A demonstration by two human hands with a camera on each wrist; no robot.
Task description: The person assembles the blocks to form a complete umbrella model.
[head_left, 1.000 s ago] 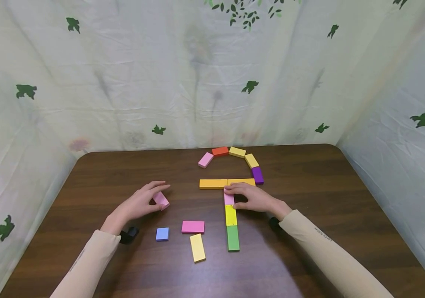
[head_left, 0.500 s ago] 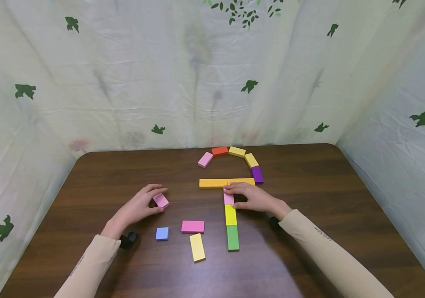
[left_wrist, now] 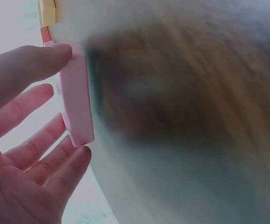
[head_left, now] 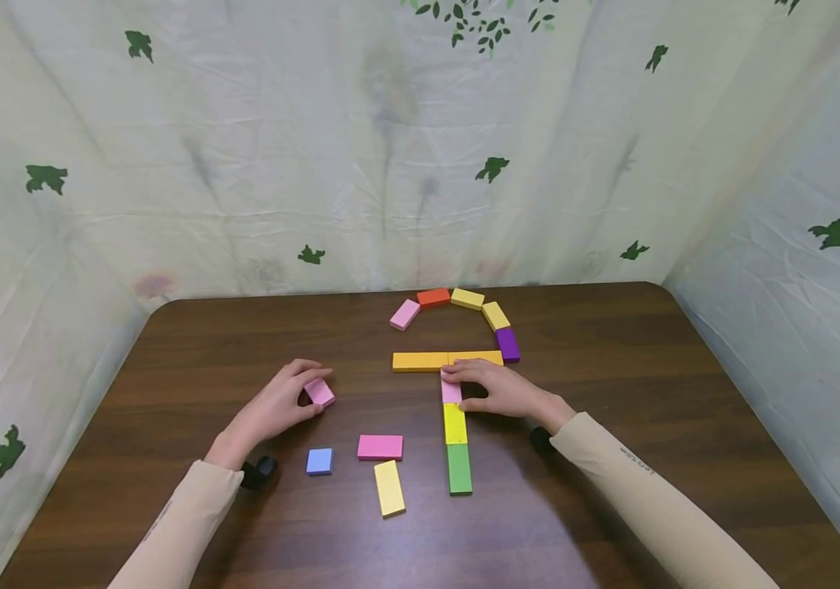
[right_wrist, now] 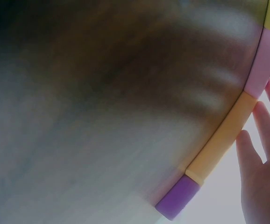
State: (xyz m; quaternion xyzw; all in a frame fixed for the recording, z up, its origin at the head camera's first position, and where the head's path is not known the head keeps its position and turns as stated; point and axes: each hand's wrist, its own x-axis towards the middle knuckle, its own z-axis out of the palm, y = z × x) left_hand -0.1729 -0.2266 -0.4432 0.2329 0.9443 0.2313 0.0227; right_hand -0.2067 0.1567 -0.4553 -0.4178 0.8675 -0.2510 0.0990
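My left hand [head_left: 276, 407] pinches a pink block [head_left: 321, 393] between thumb and fingers, just over or on the table; in the left wrist view the thumb presses one face of that pink block [left_wrist: 77, 102]. My right hand [head_left: 500, 389] holds another pink block [head_left: 451, 391], thumb at its near end and fingers at its far end. This block sits in a column above a yellow block [head_left: 455, 424] and a green block [head_left: 460, 470]. Two orange blocks [head_left: 420, 361] form a bar across the column's top, partly covered by my right fingers.
An arc of blocks curves behind the bar: pink [head_left: 405, 314], red [head_left: 433, 298], two pale yellow [head_left: 467, 298] and purple [head_left: 507, 345]. Nearer me lie a blue square [head_left: 320, 461], a magenta block [head_left: 380, 447] and a pale yellow block [head_left: 390, 488]. A curtain [head_left: 420, 164] borders the table.
My left fingers have shifted slightly around the pink block, loosening a little and then closing in again. The right hand stays in place on its pink block.
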